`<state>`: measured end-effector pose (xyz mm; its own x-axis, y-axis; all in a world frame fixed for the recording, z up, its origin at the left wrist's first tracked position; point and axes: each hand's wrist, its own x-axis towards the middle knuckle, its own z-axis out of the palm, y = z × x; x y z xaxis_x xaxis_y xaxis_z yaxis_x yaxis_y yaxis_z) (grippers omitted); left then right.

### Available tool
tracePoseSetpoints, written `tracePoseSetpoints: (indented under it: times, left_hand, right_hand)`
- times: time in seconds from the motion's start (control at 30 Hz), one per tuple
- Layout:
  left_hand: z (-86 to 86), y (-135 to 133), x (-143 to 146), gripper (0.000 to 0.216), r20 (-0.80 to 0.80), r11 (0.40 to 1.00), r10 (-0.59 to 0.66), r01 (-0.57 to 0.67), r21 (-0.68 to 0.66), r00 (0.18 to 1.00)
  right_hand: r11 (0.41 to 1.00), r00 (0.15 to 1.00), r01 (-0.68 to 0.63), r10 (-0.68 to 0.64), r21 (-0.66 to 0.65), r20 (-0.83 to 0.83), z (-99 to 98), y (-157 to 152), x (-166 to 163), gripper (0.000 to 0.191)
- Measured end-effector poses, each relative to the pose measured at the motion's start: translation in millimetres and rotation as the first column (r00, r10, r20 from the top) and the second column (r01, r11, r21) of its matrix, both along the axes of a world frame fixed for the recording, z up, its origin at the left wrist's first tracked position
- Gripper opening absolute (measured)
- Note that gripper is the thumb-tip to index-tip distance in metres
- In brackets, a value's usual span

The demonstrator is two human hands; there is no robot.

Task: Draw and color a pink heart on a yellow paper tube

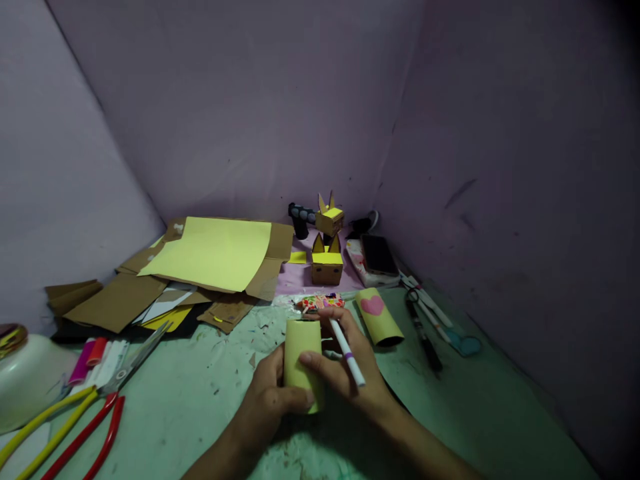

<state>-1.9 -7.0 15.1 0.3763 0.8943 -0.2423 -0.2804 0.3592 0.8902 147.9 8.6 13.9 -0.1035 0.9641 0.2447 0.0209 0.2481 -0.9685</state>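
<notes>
A yellow paper-covered tube (301, 360) stands between both hands near the front of the green surface. My left hand (267, 400) wraps around its lower left side, fingers closed on it. My right hand (350, 370) grips a white marker (347, 352) with a purple band, and its fingers also press on the tube's right side. A second yellow tube with a pink heart (379, 316) lies just to the right. A patterned small object (323, 302) lies right behind the hands.
Cardboard pieces and a yellow sheet (213, 255) are piled at the back left. Scissors (131, 363) and red and yellow pliers (83, 427) lie at left. Small cardboard box figures (327, 263), a phone (379, 255) and pens (425, 307) sit behind and right. Walls close in all around.
</notes>
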Motion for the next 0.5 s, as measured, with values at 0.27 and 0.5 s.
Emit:
tracePoseSetpoints:
  times: [0.27,0.5]
  left_hand:
    - [5.7,-7,8,0.053,-0.011,0.997,-0.074,0.074,-0.007,0.997]
    - [-5.0,3,0,0.053,-0.053,0.998,0.046,-0.048,-0.031,0.998]
  right_hand:
    - [0.986,0.988,0.130,-0.137,-0.101,-0.065,8.3,3,1,0.021]
    - [0.993,0.994,-0.109,0.110,-0.044,0.008,3.7,1,-4,0.062]
